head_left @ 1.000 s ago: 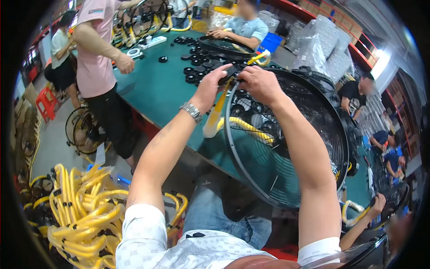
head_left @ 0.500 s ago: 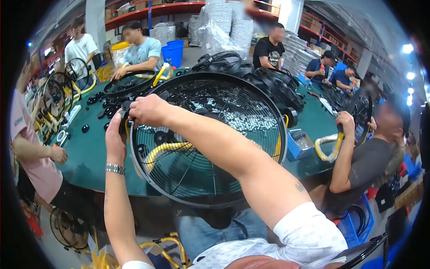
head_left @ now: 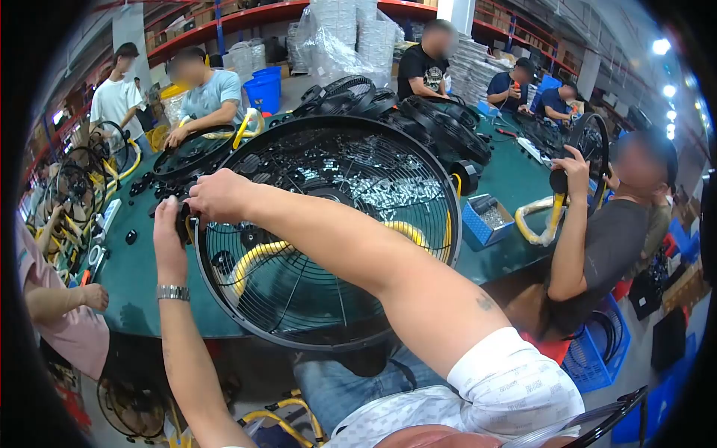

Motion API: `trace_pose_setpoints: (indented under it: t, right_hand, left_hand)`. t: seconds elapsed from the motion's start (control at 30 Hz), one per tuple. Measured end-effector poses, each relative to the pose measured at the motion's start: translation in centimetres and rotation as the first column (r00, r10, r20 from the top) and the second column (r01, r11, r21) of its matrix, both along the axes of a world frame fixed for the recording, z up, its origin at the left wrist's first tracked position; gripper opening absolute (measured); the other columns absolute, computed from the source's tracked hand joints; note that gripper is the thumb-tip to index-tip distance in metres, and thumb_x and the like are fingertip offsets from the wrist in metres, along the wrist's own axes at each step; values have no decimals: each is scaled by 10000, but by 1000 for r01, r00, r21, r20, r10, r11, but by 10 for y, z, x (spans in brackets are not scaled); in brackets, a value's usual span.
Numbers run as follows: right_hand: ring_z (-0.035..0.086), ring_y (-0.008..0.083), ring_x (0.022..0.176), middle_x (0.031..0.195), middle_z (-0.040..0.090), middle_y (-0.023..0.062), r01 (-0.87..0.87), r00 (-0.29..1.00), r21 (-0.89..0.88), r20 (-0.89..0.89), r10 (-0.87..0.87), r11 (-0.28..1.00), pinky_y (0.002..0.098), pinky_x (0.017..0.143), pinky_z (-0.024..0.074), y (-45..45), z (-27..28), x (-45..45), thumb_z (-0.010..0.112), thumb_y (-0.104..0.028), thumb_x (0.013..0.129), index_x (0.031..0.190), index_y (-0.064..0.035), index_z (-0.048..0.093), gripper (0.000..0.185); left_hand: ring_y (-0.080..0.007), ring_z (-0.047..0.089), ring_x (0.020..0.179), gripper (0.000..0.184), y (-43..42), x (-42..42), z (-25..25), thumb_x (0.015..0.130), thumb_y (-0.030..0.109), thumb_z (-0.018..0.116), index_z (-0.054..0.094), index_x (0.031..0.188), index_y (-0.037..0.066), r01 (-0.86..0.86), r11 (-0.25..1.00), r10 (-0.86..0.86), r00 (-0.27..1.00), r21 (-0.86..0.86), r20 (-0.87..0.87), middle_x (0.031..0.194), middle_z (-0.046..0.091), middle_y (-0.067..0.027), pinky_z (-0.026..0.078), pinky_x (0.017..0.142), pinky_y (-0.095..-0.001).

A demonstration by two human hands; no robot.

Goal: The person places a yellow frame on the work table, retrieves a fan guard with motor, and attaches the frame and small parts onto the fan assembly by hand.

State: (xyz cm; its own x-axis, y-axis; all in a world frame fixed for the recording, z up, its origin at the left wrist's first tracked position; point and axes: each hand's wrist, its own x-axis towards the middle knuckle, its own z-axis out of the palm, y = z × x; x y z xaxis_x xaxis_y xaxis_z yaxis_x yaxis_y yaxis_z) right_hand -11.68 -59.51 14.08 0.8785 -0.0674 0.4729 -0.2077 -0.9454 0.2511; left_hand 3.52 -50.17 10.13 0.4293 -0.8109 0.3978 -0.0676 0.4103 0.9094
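A large round black fan cage with thin wire rings stands tilted on the table edge in front of me. At its left rim my left hand, wearing a metal watch, is closed around a black round knob. My right hand reaches across the cage, fingers curled together against the rim side of that knob; whatever they pinch is hidden. A matching black knob sits at the right rim. Through the wires shows a yellow bent tube.
The green table carries small black parts, stacked fan cages, silvery hardware and a blue box of screws. A yellow tube frame lies at right. Co-workers surround the table, one close at right holding a round black part.
My view has shifted slightly, so the scene sits further left. Both hands stay at the left rim knob. The co-worker at right has raised the round black part.
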Motion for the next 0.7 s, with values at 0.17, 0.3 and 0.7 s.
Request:
trace_pose_setpoints:
  t: [0.17,0.3,0.7]
  right_hand:
    - [601,206,957,934,630,-1,-33,998,-61,48,36,998,361,735,521,-3,-2,0,664,-343,795,895,-144,685,223]
    - [602,209,958,934,629,1,1,1000,-61,17,0,998,366,732,522,-2,-3,0,659,-339,800,881,-140,684,216]
    - [599,217,1004,1002,638,18,-2,1000,-49,3,2,999,374,766,530,-4,-2,0,620,-342,828,926,-140,690,235]
  left_hand:
    - [-117,565,1025,328,3,-13,-5,980,208,473,522,1253,33,38,990,-42,999,-133,-31,1110,598,-46,448,891,-257]
    - [-133,582,1006,387,19,-11,-5,958,168,420,491,1311,28,172,976,-180,983,-134,-48,1139,596,-61,452,901,-276]
    - [-177,555,1127,453,-2,-13,-7,990,248,475,450,1350,-25,-19,988,18,1000,-152,-9,1210,602,-120,431,968,-298]
